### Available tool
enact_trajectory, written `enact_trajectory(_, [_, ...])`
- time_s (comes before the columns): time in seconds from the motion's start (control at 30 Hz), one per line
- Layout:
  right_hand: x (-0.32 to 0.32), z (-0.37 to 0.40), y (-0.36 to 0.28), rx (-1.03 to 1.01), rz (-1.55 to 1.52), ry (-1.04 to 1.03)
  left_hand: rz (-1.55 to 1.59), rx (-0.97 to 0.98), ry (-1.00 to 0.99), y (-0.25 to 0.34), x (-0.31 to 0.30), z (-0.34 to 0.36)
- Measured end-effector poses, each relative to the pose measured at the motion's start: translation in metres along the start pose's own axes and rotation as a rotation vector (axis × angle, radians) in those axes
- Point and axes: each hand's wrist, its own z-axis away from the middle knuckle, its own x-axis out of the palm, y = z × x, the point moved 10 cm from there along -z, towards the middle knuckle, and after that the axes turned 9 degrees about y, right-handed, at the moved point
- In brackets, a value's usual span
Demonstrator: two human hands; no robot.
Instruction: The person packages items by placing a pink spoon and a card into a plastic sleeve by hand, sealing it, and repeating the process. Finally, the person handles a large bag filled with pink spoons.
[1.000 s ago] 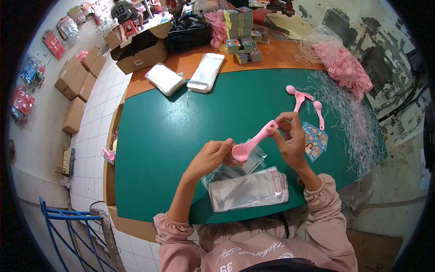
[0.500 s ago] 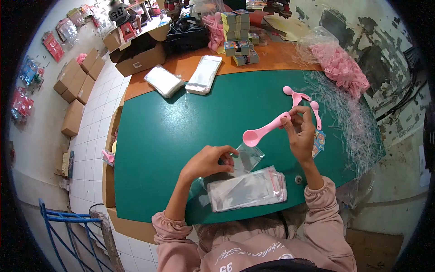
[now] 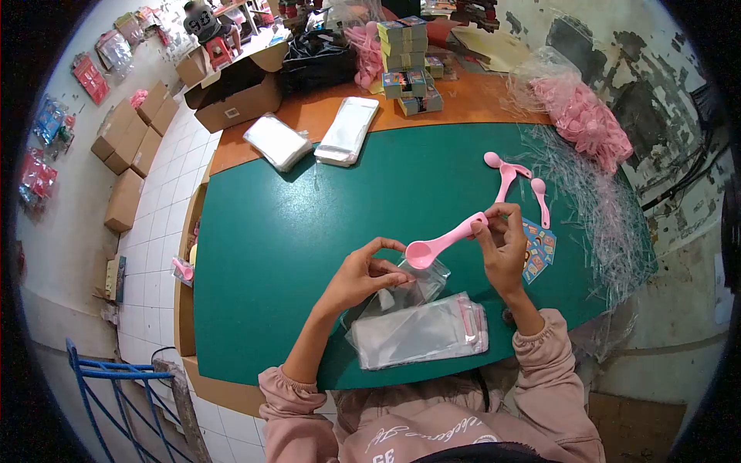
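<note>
**One pink spoon held over clear bags, three more beyond**

One pink spoon [image 3: 444, 243] is held in the air just beyond the near bag pile [image 3: 417, 332], bowl to the left. The right hand [image 3: 503, 247] pinches its handle end between thumb and fingertips. The left hand [image 3: 359, 278] is beside the bowl, thumb and forefinger curved apart at loose clear film [image 3: 423, 287]; whether its fingers grip the film cannot be told.

Right of and beyond the pile lie several printed cards [image 3: 539, 251], too overlapped to count. Farther beyond are three loose spoons [image 3: 540, 202], two overlapping and one apart. Well beyond the pile, to the left, sit two bag stacks [image 3: 346, 131] side by side on the green and orange table [image 3: 262, 231]. Farthest left, one person [image 3: 203, 23] sits on one red stool [image 3: 219, 52].
</note>
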Motion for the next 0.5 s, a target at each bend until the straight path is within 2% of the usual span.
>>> enact_trajectory(0.23, [0.009, 0.005, -0.003, -0.037, 0.044, -0.082, 0.033, -0.036, 0.087, -0.005, -0.010, -0.001])
enact_trajectory(0.33, [0.001, 0.005, -0.004, -0.040, -0.015, -0.004, 0.010, -0.030, 0.090, -0.006, -0.010, -0.002])
enact_trajectory(0.4, [0.003, 0.006, -0.006, -0.042, -0.018, -0.014, 0.029, -0.083, 0.096, -0.008, -0.009, -0.001])
enact_trajectory(0.5, [0.008, 0.008, -0.004, -0.055, 0.005, -0.058, 0.060, -0.048, 0.090, -0.008, -0.010, -0.002])
